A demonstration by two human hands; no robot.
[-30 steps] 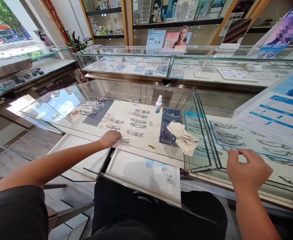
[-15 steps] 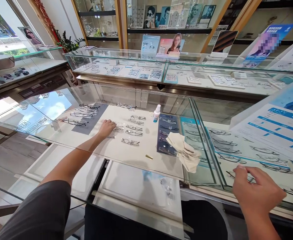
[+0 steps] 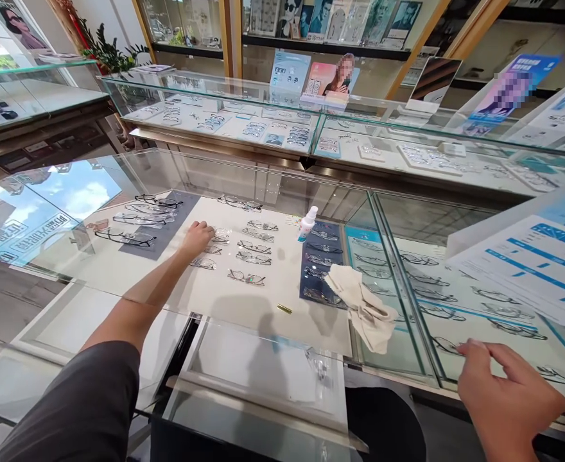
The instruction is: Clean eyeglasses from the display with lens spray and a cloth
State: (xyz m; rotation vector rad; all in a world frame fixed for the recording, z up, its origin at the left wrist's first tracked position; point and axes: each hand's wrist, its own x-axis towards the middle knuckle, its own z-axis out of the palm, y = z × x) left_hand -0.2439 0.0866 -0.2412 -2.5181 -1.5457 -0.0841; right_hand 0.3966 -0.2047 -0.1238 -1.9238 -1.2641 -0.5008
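Observation:
My left hand (image 3: 197, 234) reaches under the glass top (image 3: 70, 256) into the display case. Its fingers are curled on a pair of clear-rimmed glasses (image 3: 221, 235) that lies on the white display board (image 3: 292, 282). Rows of other glasses (image 3: 253, 253) lie just right of the hand. My right hand (image 3: 508, 391) hovers low at the right over the glass top of the neighbouring case. Its fingers are loosely apart and hold nothing. More frames (image 3: 518, 328) lie under the glass beside it.
A crumpled beige cloth (image 3: 366, 311) and a small spray bottle (image 3: 306, 223) sit by a dark tray of frames (image 3: 321, 260). A grey mat with dark frames (image 3: 160, 224) lies left. A small brass-coloured piece (image 3: 284, 309) lies on the board. A blue-and-white leaflet stand (image 3: 533, 256) stands right.
My left hand has moved farther into the case and to the left with the glasses. The right hand has dropped lower in the view. The camera has tilted.

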